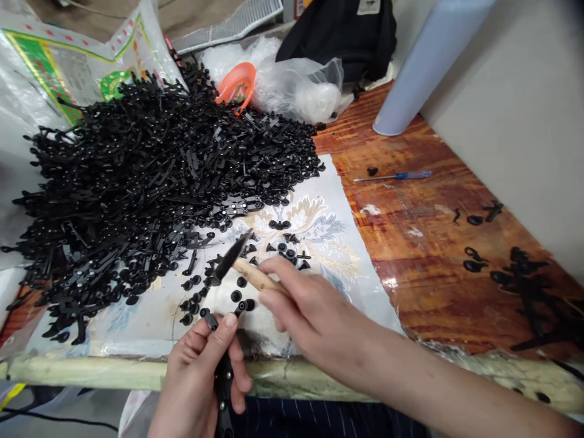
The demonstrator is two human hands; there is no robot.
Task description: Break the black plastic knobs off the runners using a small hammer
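My right hand (310,304) grips the wooden handle of a small hammer (260,277), its dark head (230,258) raised over the table's near part. Just below it, my left hand (210,359) is closed around a jointed black plastic piece (224,389) with metal rivets, which hangs down past the table edge. Two ends of that piece stick up by my thumb. Loose round black caps (236,296) lie on the pale cloth (365,286) around both hands. A great heap of similar black jointed pieces (159,164) fills the left and middle of the table.
On the brown wooden tabletop (410,237) lie a blue-handled screwdriver (401,176) and scattered black parts (524,286) at right. A grey-blue post (420,73) stands behind. Plastic bags (296,85), an orange dish (237,85) and a black bag (342,36) sit at the back.
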